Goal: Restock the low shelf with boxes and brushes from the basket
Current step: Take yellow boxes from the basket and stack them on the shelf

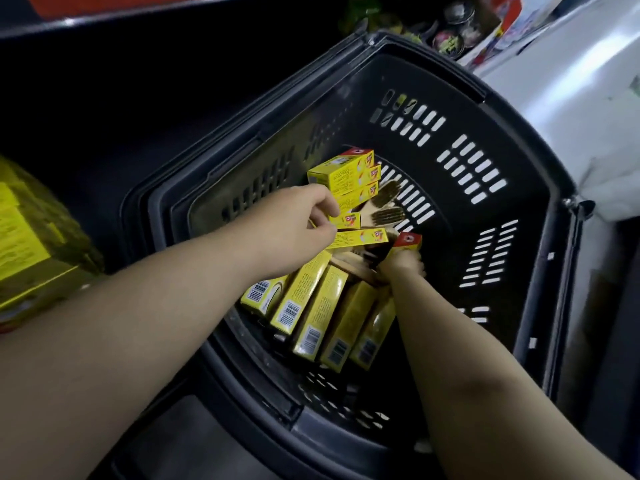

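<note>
The left hand (304, 220) pinches a small yellow box (346, 220); the right hand (401, 268) grips a red-ended box (407, 242), both inside the black slotted basket (519, 140). Around them lie five barcoded boxes (311, 306) in a row, three stacked boxes (346, 171) and at least two dark-bristled wooden brushes (389, 202). The basket sits on a pale floor (571, 81) beside a dark shelf (86, 126) holding yellow packs (27, 244).

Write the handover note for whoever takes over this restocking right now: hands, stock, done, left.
Left hand: pinches a small yellow cardboard box in the dark slotted plastic basket.
Right hand: grips a red-ended yellow box, also in the basket.
Stock: a row of yellow boxes and wooden brushes with dark bristles lie on the basket floor.
Done: cannot tell; yellow packs sit blurred at the left.
Left: shelve both held boxes, then the rest.
</note>
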Available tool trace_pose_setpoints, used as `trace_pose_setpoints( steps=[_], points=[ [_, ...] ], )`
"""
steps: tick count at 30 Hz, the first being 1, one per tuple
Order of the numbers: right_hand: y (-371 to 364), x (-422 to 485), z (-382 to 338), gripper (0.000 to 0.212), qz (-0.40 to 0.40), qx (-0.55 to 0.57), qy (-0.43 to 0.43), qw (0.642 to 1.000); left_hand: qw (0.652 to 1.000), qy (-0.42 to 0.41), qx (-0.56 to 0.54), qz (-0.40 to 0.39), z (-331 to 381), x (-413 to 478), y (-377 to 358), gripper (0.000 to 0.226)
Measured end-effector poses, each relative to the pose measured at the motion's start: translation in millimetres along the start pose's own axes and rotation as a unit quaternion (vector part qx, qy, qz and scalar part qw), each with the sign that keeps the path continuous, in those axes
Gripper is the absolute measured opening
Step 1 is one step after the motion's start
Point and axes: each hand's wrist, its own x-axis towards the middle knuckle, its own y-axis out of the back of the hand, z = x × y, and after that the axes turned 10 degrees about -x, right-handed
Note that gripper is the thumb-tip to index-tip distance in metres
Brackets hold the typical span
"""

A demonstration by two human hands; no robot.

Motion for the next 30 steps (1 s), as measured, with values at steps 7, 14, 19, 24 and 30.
trace_pose_setpoints(
  steps=[7, 14, 19, 24, 30],
  points=[
    [-3.2, -17.0, -2.0, 0.072, -0.057, 0.187, 0.011, 0.981, 1.000, 0.002, -0.013, 0.004, -2.5, -7.2, -0.5, 0.013],
    [63.5, -77.1, -10.9, 0.015, -0.058, 0.322, 0.025, 0.945, 0.998, 0.034, -0.046, 0.017, -2.6, -6.2, 0.4, 0.018],
    [66.8, -171.3, -13.5, 0.033, -0.094, 0.438, 0.198, 0.872, 0.986, 0.104, -0.126, 0.022, -3.2, -4.9, 1.8, 0.066],
    [62.3, -235.7, -8.1, 0.037, -0.058, 0.329, 0.399, 0.854, 0.943, 0.141, -0.292, 0.073, -3.6, -10.4, 9.4, 0.064],
    [64.0, -201.7, -18.1, 0.024, -0.108, 0.406, 0.275, 0.865, 0.931, 0.165, -0.322, 0.044, -9.8, -8.3, 10.9, 0.040]
  ],
)
